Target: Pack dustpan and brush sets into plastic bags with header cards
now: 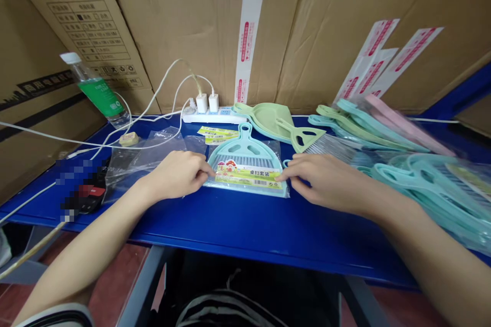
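Observation:
A light-blue dustpan (245,144) with a grey-bristled brush lies flat on the blue table in a clear plastic bag. Across its front runs a yellow-green label card (249,173) with printed characters and a barcode. At the card's left end, my left hand (178,173) has its fingers curled, the fingertips on the card's edge. My right hand (322,181) touches the card's right end with a fingertip, its fingers apart. Whether the card is inside or on top of the bag, I cannot tell.
Behind are a green dustpan (268,115), a green brush (303,135) and a white power strip (215,115). Bagged dustpan sets (429,184) pile up at right. Loose label cards (217,134), clear bags (153,148), cables and a water bottle (99,94) lie left. Cardboard boxes (199,25) wall the back.

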A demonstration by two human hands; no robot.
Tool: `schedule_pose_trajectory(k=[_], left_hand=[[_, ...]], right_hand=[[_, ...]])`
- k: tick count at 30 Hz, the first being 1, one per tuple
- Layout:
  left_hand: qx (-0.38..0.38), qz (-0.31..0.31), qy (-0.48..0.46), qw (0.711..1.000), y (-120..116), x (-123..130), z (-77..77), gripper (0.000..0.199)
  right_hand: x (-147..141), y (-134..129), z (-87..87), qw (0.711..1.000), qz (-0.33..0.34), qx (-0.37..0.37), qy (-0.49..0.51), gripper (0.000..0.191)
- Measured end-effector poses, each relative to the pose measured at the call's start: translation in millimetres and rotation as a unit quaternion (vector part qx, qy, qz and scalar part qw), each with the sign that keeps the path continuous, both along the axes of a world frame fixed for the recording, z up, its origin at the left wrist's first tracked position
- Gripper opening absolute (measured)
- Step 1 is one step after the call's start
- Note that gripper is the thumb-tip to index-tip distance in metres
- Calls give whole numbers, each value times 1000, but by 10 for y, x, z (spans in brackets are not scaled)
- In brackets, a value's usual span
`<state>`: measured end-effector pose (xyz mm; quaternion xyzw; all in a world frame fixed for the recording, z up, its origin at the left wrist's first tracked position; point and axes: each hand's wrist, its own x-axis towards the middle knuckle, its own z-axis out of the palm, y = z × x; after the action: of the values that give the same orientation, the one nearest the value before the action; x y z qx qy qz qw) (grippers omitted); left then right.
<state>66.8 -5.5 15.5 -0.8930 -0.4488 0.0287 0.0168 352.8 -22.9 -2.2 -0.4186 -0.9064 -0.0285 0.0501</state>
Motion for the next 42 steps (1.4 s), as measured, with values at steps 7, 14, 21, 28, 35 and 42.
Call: schedule_pose_trajectory(k=[7, 14, 21, 28, 35, 42], left_hand=[[58, -29, 31, 997, -5, 4, -27, 32], [167, -161, -1, 973, -20, 53, -163, 23], [81, -237, -34, 967, -62, 94, -193, 31], [89, -177, -38, 979, -20, 50, -174, 33], [77, -126, -38, 988, 32, -21, -149, 34], [21, -88, -80, 993, 93, -100, -88, 35]], right_hand=[[-121, -18, -41, 995, -3, 104, 0, 23], [-288, -66, -132, 950, 97, 288, 67, 26], [-383, -102, -215, 959, 172, 192, 118, 39], [-309, -16, -238, 967, 169, 162, 105, 33], [-230, -7, -192, 971, 148, 141, 120, 31], [-143, 7, -135, 976, 127, 135, 110, 32]])
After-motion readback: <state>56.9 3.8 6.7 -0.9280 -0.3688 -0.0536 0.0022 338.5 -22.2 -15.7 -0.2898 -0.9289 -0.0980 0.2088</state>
